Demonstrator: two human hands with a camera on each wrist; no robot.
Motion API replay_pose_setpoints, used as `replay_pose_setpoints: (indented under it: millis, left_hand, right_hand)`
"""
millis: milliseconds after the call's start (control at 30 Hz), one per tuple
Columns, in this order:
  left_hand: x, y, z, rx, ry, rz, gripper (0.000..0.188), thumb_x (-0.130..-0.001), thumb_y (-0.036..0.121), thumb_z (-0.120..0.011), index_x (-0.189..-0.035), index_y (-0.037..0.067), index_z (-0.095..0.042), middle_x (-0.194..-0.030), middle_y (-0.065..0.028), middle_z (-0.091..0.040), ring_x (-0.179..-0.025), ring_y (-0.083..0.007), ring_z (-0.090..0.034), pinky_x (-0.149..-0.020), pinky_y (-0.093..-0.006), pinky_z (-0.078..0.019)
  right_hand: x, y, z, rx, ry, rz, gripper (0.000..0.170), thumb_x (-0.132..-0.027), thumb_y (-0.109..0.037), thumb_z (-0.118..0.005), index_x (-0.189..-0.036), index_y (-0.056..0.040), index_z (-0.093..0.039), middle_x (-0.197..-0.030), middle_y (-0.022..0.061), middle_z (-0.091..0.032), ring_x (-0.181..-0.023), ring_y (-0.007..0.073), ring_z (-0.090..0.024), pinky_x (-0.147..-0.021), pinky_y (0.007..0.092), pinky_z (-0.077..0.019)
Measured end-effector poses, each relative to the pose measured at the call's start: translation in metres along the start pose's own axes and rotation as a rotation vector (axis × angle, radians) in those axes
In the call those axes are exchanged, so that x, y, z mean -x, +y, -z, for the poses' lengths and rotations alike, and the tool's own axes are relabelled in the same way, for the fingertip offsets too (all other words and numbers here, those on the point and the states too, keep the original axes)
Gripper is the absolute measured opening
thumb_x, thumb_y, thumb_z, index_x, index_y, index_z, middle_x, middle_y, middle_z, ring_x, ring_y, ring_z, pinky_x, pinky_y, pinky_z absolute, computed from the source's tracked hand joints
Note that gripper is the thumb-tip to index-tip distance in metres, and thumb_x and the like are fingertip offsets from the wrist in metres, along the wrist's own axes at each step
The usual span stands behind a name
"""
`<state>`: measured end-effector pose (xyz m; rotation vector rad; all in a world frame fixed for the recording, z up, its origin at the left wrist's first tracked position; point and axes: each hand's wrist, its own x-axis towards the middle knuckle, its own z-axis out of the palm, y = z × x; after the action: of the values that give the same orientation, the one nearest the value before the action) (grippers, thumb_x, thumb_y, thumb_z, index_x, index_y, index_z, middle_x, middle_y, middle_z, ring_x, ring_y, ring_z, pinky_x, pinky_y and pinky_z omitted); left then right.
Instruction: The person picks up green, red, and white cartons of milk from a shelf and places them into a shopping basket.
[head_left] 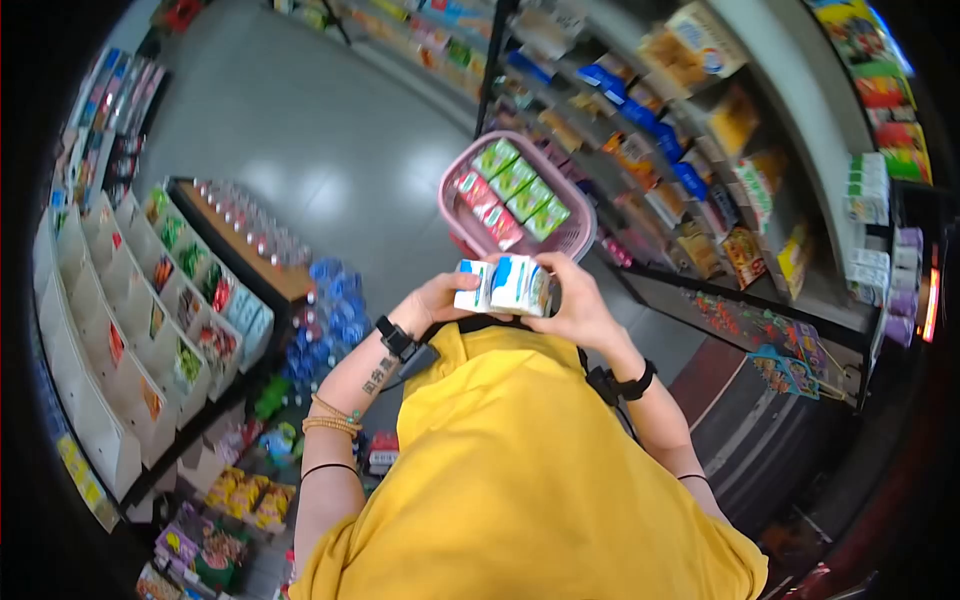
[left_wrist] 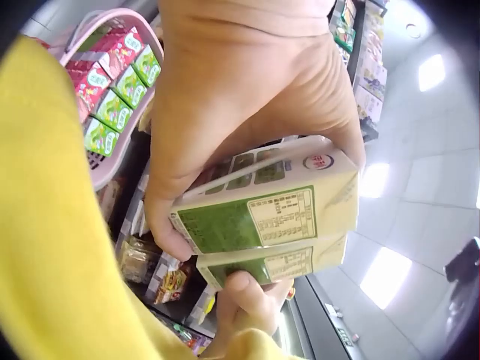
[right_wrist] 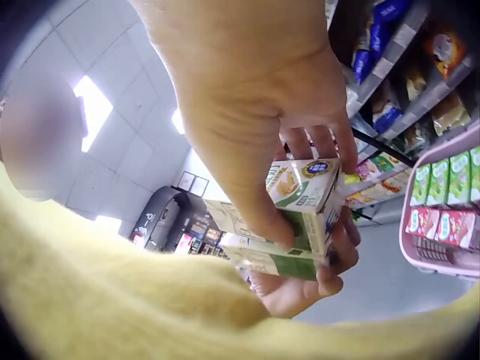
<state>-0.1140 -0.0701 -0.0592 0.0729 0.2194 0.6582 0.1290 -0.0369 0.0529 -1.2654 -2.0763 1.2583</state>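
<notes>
In front of the yellow shirt, my two hands bring small drink cartons together side by side. My left hand (head_left: 438, 299) pinches a white-and-blue carton (head_left: 472, 285) between thumb and fingers. My right hand (head_left: 583, 306) grips a similar carton (head_left: 518, 286) from its right side, thumb near the bottom. Seen from the left wrist, the cartons' cream-and-green backs face the camera, one carton (left_wrist: 247, 225) right against the other carton (left_wrist: 281, 264). Just beyond the hands, a pink basket (head_left: 449, 190) holds green cartons (head_left: 515, 185) and red cartons (head_left: 487, 212).
Shelves of packaged snacks (head_left: 690, 180) run along the right. On the left stand white divided bins (head_left: 110, 340) and a wooden-topped stand (head_left: 235, 235) with bottles. Blue-wrapped bottles (head_left: 330, 310) sit on the floor beside it, with snack packs (head_left: 250, 498) lower left.
</notes>
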Motion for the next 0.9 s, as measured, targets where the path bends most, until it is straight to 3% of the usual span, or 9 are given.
replay_pose_setpoints:
  millis: [100, 200, 267, 300, 400, 533, 667, 767, 900]
  left_hand:
    - [0.033, 0.006, 0.027, -0.081, 0.082, -0.075, 0.072, -0.084, 0.028, -0.075, -0.144, 0.006, -0.042, -0.132, -0.0178, -0.057, -0.121, -0.0369, -0.059, -0.096, -0.0493, -0.0544]
    - [0.093, -0.004, 0.084, -0.109, 0.427, -0.159, 0.076, -0.082, 0.031, -0.075, -0.145, 0.005, -0.041, -0.134, -0.0211, -0.057, -0.124, -0.0397, -0.057, -0.100, -0.0538, -0.0508]
    - [0.129, -0.014, 0.095, -0.073, 0.603, -0.239, 0.074, -0.085, 0.035, -0.073, -0.145, 0.005, -0.042, -0.134, -0.0217, -0.057, -0.126, -0.0409, -0.056, -0.101, -0.0553, -0.0487]
    - [0.145, -0.022, 0.098, 0.000, 0.599, -0.293, 0.066, -0.089, 0.035, -0.069, -0.143, 0.006, -0.044, -0.132, -0.0198, -0.058, -0.123, -0.0390, -0.058, -0.101, -0.0538, -0.0482]
    - [0.170, -0.045, 0.092, 0.099, 0.671, -0.395, 0.069, -0.087, 0.039, -0.069, -0.143, 0.006, -0.045, -0.134, -0.0215, -0.057, -0.124, -0.0406, -0.057, -0.101, -0.0553, -0.0471]
    - [0.179, -0.070, 0.084, 0.172, 0.752, -0.473, 0.076, -0.084, 0.045, -0.071, -0.144, 0.006, -0.044, -0.137, -0.0225, -0.054, -0.129, -0.0419, -0.052, -0.103, -0.0567, -0.0446]
    - [0.174, -0.087, 0.076, 0.193, 0.761, -0.505, 0.080, -0.083, 0.048, -0.071, -0.144, 0.006, -0.043, -0.138, -0.0231, -0.052, -0.130, -0.0425, -0.050, -0.104, -0.0575, -0.0434]
    - [0.168, -0.096, 0.071, 0.200, 0.763, -0.520, 0.081, -0.082, 0.049, -0.072, -0.145, 0.005, -0.043, -0.138, -0.0238, -0.052, -0.130, -0.0431, -0.051, -0.103, -0.0575, -0.0443]
    - [0.162, -0.104, 0.064, 0.201, 0.798, -0.509, 0.082, -0.081, 0.048, -0.073, -0.144, 0.005, -0.043, -0.137, -0.0239, -0.052, -0.129, -0.0434, -0.051, -0.102, -0.0578, -0.0452]
  right_hand:
    - [-0.007, 0.034, -0.011, 0.020, 0.010, -0.132, 0.077, -0.059, -0.019, -0.088, -0.126, -0.0020, -0.055, -0.111, 0.0162, -0.065, -0.104, 0.0309, -0.066, -0.090, 0.0377, -0.0521]
    - [-0.022, 0.096, -0.018, 0.198, 0.021, -0.225, 0.072, -0.065, -0.027, -0.081, -0.127, -0.0009, -0.055, -0.117, 0.0217, -0.065, -0.110, 0.0388, -0.063, -0.094, 0.0434, -0.0515]
    - [-0.034, 0.142, -0.030, 0.358, -0.072, -0.288, 0.069, -0.067, -0.030, -0.079, -0.125, -0.0011, -0.056, -0.115, 0.0216, -0.065, -0.108, 0.0379, -0.063, -0.092, 0.0453, -0.0520]
    - [-0.038, 0.163, -0.039, 0.442, -0.146, -0.334, 0.068, -0.067, -0.031, -0.079, -0.123, -0.0008, -0.056, -0.114, 0.0220, -0.065, -0.107, 0.0375, -0.064, -0.091, 0.0458, -0.0522]
    - [-0.051, 0.206, -0.070, 0.601, -0.352, -0.479, 0.069, -0.070, -0.039, -0.076, -0.123, -0.0001, -0.055, -0.113, 0.0232, -0.068, -0.105, 0.0382, -0.066, -0.090, 0.0460, -0.0526]
    - [-0.070, 0.241, -0.106, 0.565, -0.574, -0.629, 0.075, -0.077, -0.045, -0.070, -0.131, 0.0013, -0.047, -0.114, 0.0256, -0.068, -0.108, 0.0390, -0.067, -0.092, 0.0470, -0.0522]
    - [-0.068, 0.282, -0.135, 0.650, -0.653, -0.670, 0.075, -0.083, -0.051, -0.065, -0.135, -0.0003, -0.047, -0.122, 0.0251, -0.066, -0.115, 0.0371, -0.064, -0.098, 0.0460, -0.0503]
    - [-0.070, 0.297, -0.147, 0.627, -0.678, -0.738, 0.071, -0.084, -0.052, -0.064, -0.137, -0.0068, -0.052, -0.130, 0.0184, -0.064, -0.120, 0.0341, -0.062, -0.103, 0.0460, -0.0474]
    - [-0.073, 0.281, -0.147, 0.633, -0.571, -0.704, 0.067, -0.085, -0.054, -0.063, -0.133, -0.0076, -0.056, -0.126, 0.0192, -0.066, -0.119, 0.0351, -0.062, -0.102, 0.0456, -0.0485]
